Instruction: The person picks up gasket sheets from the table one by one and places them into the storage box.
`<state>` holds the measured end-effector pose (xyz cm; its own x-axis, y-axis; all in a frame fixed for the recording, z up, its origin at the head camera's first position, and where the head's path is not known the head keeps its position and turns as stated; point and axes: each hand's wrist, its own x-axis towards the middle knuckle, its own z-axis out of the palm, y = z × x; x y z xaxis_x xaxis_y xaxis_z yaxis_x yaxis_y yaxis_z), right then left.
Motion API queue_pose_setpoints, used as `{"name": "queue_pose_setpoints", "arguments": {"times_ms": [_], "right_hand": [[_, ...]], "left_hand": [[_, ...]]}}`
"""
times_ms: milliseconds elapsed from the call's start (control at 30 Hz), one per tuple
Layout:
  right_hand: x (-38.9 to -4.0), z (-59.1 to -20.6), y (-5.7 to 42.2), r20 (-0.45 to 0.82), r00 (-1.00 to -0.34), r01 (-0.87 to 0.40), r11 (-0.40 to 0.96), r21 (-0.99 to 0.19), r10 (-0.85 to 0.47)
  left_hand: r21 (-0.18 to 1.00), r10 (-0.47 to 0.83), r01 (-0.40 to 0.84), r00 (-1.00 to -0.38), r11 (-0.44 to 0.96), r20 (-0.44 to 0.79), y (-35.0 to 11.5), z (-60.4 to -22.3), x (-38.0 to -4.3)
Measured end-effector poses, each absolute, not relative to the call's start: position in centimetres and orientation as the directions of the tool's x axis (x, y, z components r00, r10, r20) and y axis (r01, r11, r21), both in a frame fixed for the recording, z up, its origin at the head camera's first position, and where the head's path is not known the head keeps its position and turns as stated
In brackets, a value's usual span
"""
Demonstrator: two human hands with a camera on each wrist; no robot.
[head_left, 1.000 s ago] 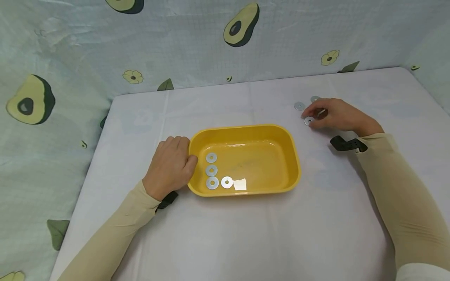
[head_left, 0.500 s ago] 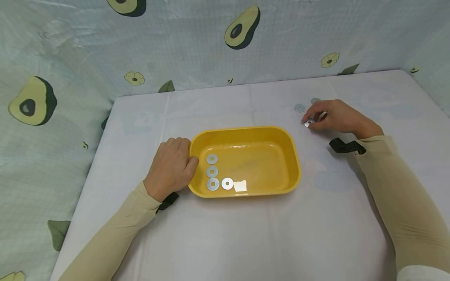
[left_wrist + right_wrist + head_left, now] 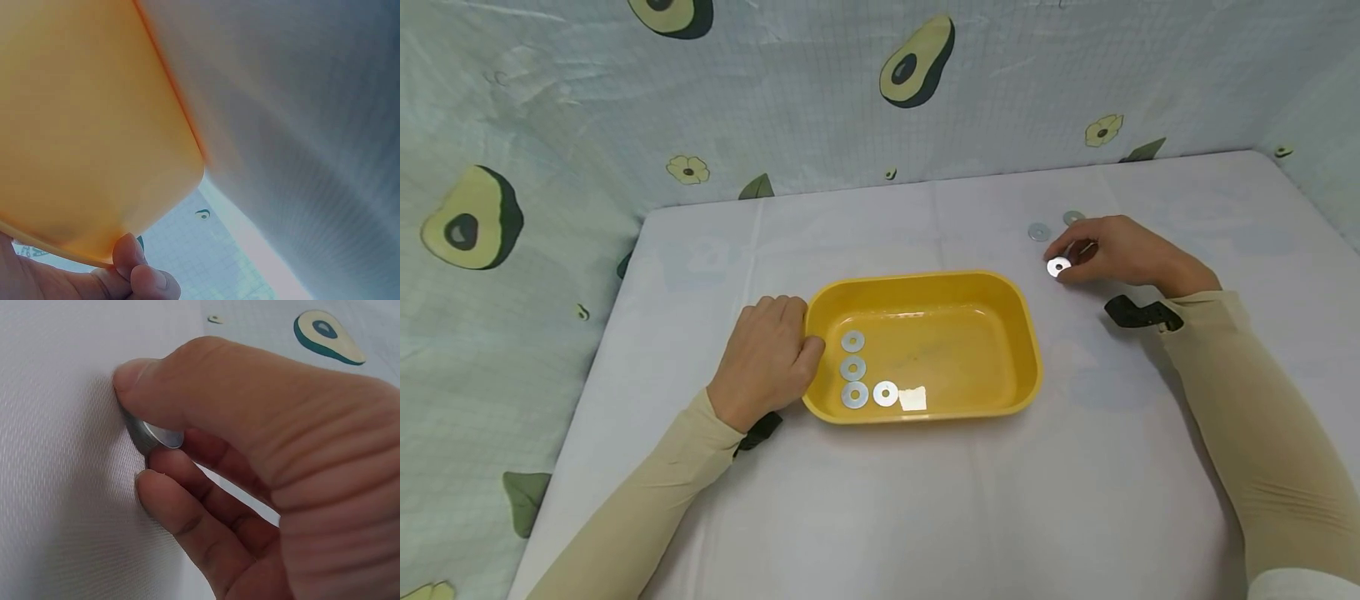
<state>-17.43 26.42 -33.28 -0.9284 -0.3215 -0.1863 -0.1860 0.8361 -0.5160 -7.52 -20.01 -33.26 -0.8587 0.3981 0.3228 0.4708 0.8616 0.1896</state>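
My left hand grips the left rim of a yellow plastic tray, thumb over the inner side; in the left wrist view curled fingers show under the tray's rim. Beyond the tray's right end, my right hand pinches a shiny flat metal washer between thumb and fingers. The right wrist view shows that washer tilted, close over the white cloth. Behind the fingertips lie two more washers, one to the left and another partly hidden by the hand.
Inside the tray, three washers form a column along the left side, the middle one among them. A fourth washer lies beside the lowest, next to a bright reflection. A white cloth covers the table. An avocado-print curtain stands behind.
The washer at my right fingertips has tilted and come up between thumb and fingers, showing its bright face. My left hand and the tray stay in place; the head view has shifted slightly.
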Motion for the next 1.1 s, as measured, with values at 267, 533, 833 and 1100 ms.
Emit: {"name": "queue_pose_setpoints", "arguments": {"times_ms": [267, 533, 833, 1100], "right_hand": [[-17.32, -33.27, 26.29, -0.185, -0.931, -0.182, 0.839, -0.513, -0.315], [-17.10, -33.29, 26.15, -0.169, -0.929, -0.195, 0.824, -0.532, -0.329], [-16.99, -33.27, 25.96, -0.181, -0.926, -0.187, 0.820, -0.541, -0.330], [-17.03, -33.31, 25.88, -0.163, -0.930, -0.203, 0.829, -0.521, -0.330]], "left_hand": [[0.192, 0.401, 0.473, -0.858, 0.860, 0.320, -20.03, -33.29, -7.52], [0.195, 0.394, 0.463, -0.866, 0.865, 0.308, -19.99, -33.26, -7.44], [0.190, 0.395, 0.462, -0.866, 0.866, 0.306, -20.04, -33.22, -7.48], [0.187, 0.404, 0.476, -0.856, 0.859, 0.321, -20.02, -33.21, -7.45]]}}
